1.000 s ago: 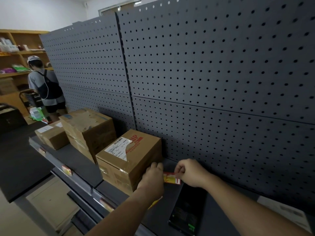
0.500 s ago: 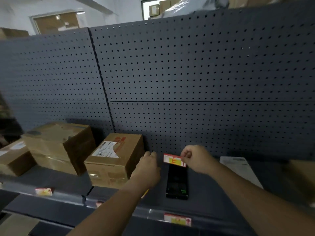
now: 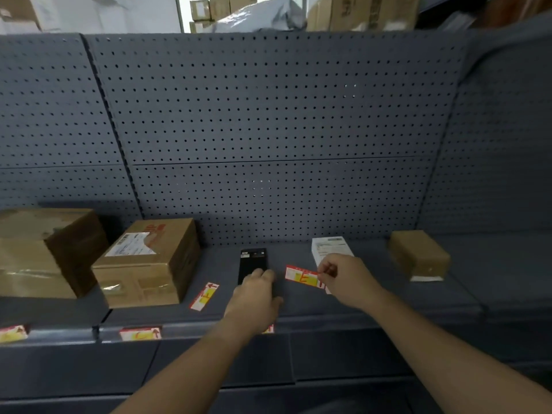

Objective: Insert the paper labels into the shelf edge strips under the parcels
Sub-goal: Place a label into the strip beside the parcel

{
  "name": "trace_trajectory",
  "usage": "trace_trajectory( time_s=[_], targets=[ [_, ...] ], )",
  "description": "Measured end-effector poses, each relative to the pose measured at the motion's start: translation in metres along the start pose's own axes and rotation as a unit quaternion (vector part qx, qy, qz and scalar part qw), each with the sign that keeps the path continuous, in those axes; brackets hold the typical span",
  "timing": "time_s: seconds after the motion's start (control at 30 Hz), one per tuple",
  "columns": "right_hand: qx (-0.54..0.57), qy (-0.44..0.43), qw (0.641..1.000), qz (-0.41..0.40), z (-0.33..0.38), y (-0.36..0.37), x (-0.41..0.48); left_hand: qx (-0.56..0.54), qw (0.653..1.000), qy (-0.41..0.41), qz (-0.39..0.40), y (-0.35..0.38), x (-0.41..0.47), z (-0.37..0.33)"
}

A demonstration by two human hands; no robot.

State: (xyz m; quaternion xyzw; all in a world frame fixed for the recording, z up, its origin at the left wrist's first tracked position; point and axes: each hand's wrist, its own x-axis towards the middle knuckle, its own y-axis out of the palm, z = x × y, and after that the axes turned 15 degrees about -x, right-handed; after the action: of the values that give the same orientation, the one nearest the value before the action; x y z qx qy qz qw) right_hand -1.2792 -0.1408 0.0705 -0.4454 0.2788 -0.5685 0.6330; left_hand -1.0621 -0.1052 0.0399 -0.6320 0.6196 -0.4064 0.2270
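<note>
My right hand [image 3: 343, 276] pinches a red and yellow paper label [image 3: 301, 276] by its right end, just above the grey shelf [image 3: 373, 297]. My left hand [image 3: 257, 297] rests with loosely curled fingers on the near end of a black phone [image 3: 252, 259] and holds nothing. A second loose label [image 3: 204, 295] lies on the shelf beside a taped cardboard parcel [image 3: 149, 264]. The shelf edge strip [image 3: 343, 324] holds a label [image 3: 140, 333] under that parcel and another label [image 3: 12, 333] at the far left. A third strip label [image 3: 269, 328] is mostly hidden by my left wrist.
A larger cardboard box [image 3: 44, 252] stands at the left. A flat white parcel [image 3: 330, 248] lies behind my right hand, and a small brown parcel [image 3: 418, 255] sits further right. A grey pegboard wall [image 3: 268, 130] backs the shelf.
The view swung right along the shelf. My right hand carried its label to the right of the phone. My left hand moved onto the phone, and a loose label now lies beside the parcel.
</note>
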Motion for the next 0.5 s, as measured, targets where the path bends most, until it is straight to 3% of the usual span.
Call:
trace_trajectory(
  time_s=[0.5],
  targets=[
    [-0.028,-0.011,0.998,0.051,-0.145,-0.024,-0.048,0.045,0.998,0.033,-0.012,0.152,-0.025,-0.085]
  ],
)
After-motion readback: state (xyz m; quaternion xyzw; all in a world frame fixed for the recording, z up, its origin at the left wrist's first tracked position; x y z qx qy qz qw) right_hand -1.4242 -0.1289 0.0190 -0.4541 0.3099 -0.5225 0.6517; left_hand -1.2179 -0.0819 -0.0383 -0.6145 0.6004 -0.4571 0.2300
